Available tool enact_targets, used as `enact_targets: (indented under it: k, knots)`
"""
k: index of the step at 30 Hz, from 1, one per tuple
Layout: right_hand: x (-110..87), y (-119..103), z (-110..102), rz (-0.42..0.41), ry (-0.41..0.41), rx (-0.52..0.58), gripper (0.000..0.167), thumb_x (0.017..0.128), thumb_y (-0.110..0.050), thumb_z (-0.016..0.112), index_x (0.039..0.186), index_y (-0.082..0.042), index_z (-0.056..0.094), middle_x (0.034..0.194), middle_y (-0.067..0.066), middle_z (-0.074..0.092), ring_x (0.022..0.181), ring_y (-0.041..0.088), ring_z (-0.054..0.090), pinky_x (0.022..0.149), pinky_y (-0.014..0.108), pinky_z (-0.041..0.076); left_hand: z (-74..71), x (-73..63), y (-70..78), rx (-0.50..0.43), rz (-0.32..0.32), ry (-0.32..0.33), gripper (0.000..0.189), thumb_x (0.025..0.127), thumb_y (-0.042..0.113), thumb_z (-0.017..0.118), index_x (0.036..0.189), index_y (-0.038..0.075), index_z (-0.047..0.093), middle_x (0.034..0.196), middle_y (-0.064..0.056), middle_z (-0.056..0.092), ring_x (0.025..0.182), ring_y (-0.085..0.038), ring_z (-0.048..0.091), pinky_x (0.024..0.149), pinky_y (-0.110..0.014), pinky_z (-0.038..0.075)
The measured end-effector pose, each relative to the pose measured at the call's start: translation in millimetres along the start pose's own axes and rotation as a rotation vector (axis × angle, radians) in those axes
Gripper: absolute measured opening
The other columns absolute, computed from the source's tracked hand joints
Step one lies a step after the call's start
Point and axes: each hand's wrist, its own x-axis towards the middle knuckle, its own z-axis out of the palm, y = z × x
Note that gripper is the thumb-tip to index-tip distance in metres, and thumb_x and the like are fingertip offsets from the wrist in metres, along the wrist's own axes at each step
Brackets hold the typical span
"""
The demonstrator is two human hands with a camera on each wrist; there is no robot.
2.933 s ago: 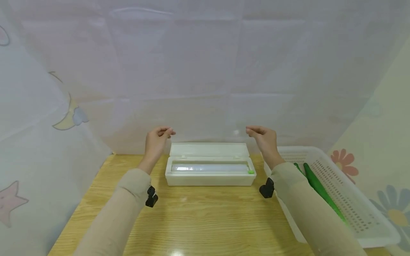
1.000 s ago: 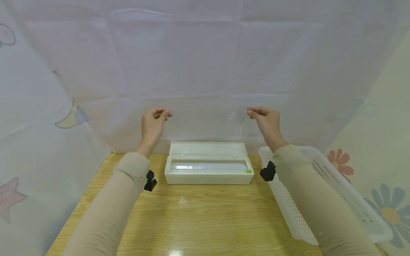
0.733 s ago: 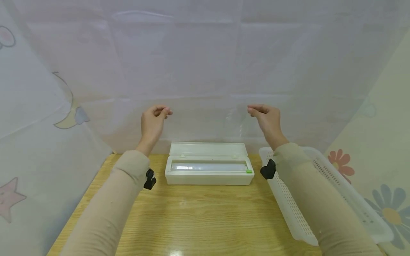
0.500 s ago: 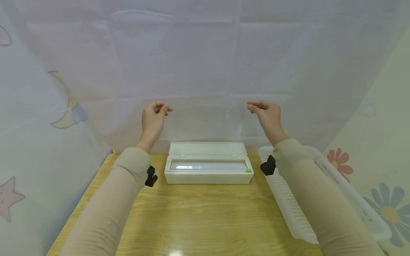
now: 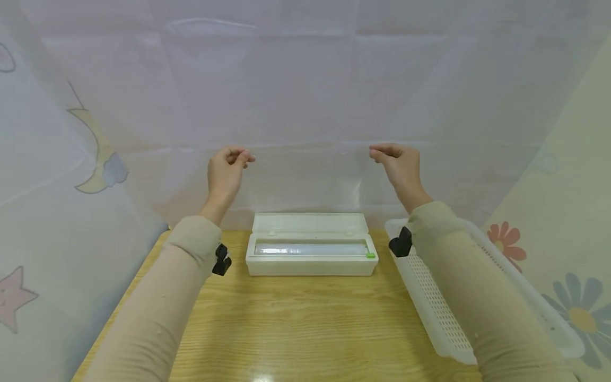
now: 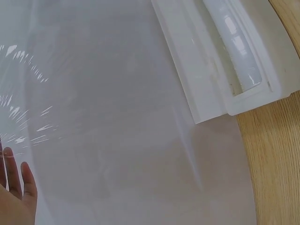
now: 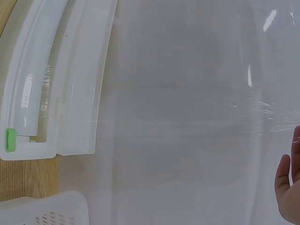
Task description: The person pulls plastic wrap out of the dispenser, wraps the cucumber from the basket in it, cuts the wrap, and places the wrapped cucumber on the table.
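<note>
Clear cling film (image 7: 269,112) stretches between my two hands, showing mostly as glints and creases. My left hand (image 5: 225,175) pinches its left corner between thumb and fingers, and my right hand (image 5: 402,171) pinches the right one. Both are raised in front of the wall, above a white film dispenser (image 5: 312,267) on the table. The dispenser's lid (image 5: 310,223) stands up at the back, and a film roll (image 5: 310,249) lies inside. A green slide cutter (image 5: 370,255) sits at its right end. In the wrist views, creases fan out from the fingers of each hand.
A white perforated basket (image 5: 431,302) stands to the right, partly covered by my right forearm; its contents are hidden. The wooden table (image 5: 305,329) meets a pale sheet-covered wall (image 5: 296,90) just behind the dispenser. Black cameras (image 5: 221,260) are strapped to both wrists.
Both hands have risen steadily from near the dispenser's lid, lengthening the film. Their grip looks the same. The long green vegetable seen earlier in the basket is now behind my right arm.
</note>
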Motion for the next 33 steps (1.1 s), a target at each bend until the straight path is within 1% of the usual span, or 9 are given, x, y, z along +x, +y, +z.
enact_targets:
  k: [8, 12, 16, 19, 22, 24, 27, 30, 33]
  knots:
    - [-1.4, -5.6, -1.2, -0.013, 0.005, 0.007, 0.029, 0.091, -0.030, 0.075, 0.110, -0.008, 0.075, 0.086, -0.012, 0.067, 0.091, 0.010, 0.058, 0.106, 0.043, 0.037, -5.0, 1.6, 0.9, -0.005, 0.012, -0.017, 0.026, 0.101, 0.024, 0.059, 0.113, 0.002, 0.066, 0.103, -0.008, 0.073, 0.092, -0.020, 0.062, 0.088, -0.033, 0.048]
    - [-2.1, -5.5, -1.4, -0.015, 0.004, 0.017, 0.028, 0.091, -0.029, 0.075, 0.110, -0.008, 0.075, 0.088, -0.011, 0.067, 0.091, 0.010, 0.058, 0.105, 0.042, 0.039, -7.6, 0.7, 1.6, -0.014, 0.011, -0.023, 0.024, 0.100, 0.023, 0.061, 0.111, 0.003, 0.067, 0.105, -0.009, 0.071, 0.096, -0.023, 0.063, 0.089, -0.033, 0.048]
    - [-3.5, -5.3, -2.3, -0.019, 0.005, 0.025, 0.032, 0.091, -0.028, 0.074, 0.113, -0.004, 0.073, 0.091, -0.011, 0.068, 0.096, 0.012, 0.058, 0.104, 0.042, 0.039, -11.5, -1.0, 2.2, -0.017, 0.010, -0.015, 0.025, 0.098, 0.024, 0.064, 0.110, 0.003, 0.069, 0.106, -0.009, 0.070, 0.098, -0.025, 0.063, 0.086, -0.031, 0.050]
    - [-5.9, -5.6, -4.4, -0.020, -0.003, 0.024, 0.034, 0.092, -0.029, 0.074, 0.115, -0.004, 0.073, 0.098, -0.009, 0.069, 0.105, 0.014, 0.057, 0.106, 0.042, 0.038, -15.2, -3.5, 1.8, 0.004, 0.012, -0.013, 0.027, 0.097, 0.027, 0.065, 0.111, 0.004, 0.070, 0.106, -0.008, 0.069, 0.096, -0.021, 0.062, 0.082, -0.029, 0.049]
    - [-10.9, -5.7, -7.6, -0.013, -0.022, 0.030, 0.034, 0.092, -0.028, 0.073, 0.117, -0.005, 0.072, 0.104, -0.008, 0.069, 0.111, 0.015, 0.055, 0.107, 0.042, 0.037, -19.3, -7.8, -0.2, 0.022, 0.020, -0.028, 0.029, 0.097, 0.029, 0.066, 0.111, 0.004, 0.071, 0.105, -0.007, 0.068, 0.091, -0.016, 0.060, 0.080, -0.028, 0.047]
    - [-15.2, -5.0, -10.4, -0.006, -0.033, 0.042, 0.033, 0.093, -0.028, 0.073, 0.118, -0.006, 0.072, 0.104, -0.010, 0.068, 0.109, 0.013, 0.056, 0.104, 0.039, 0.040, -21.5, -11.7, -2.1, 0.028, 0.034, -0.040, 0.032, 0.097, 0.031, 0.066, 0.111, 0.003, 0.071, 0.104, -0.007, 0.067, 0.089, -0.015, 0.059, 0.079, -0.028, 0.047]
    - [-22.8, -4.6, -14.7, 0.006, -0.046, 0.070, 0.032, 0.093, -0.029, 0.073, 0.117, -0.009, 0.073, 0.101, -0.014, 0.068, 0.101, 0.010, 0.057, 0.094, 0.033, 0.043, -23.5, -17.3, -4.6, 0.015, 0.059, -0.055, 0.034, 0.097, 0.032, 0.066, 0.111, 0.001, 0.070, 0.104, -0.011, 0.068, 0.088, -0.015, 0.059, 0.078, -0.026, 0.048]
    - [-30.8, -4.9, -18.9, -0.002, -0.055, 0.116, 0.026, 0.092, -0.030, 0.074, 0.112, -0.014, 0.075, 0.095, -0.017, 0.069, 0.096, 0.008, 0.059, 0.086, 0.027, 0.044, -25.5, -23.6, -3.5, 0.001, 0.078, -0.067, 0.035, 0.097, 0.032, 0.065, 0.112, 0.000, 0.069, 0.104, -0.013, 0.067, 0.090, -0.019, 0.060, 0.076, -0.025, 0.049]
    - [-40.0, -5.5, -22.6, -0.016, -0.073, 0.179, 0.018, 0.092, -0.026, 0.074, 0.107, -0.016, 0.077, 0.093, -0.015, 0.071, 0.093, 0.010, 0.060, 0.083, 0.024, 0.045, -28.7, -30.1, -0.4, -0.010, 0.080, -0.080, 0.036, 0.097, 0.033, 0.065, 0.112, 0.000, 0.068, 0.103, -0.011, 0.066, 0.092, -0.024, 0.060, 0.076, -0.026, 0.048]
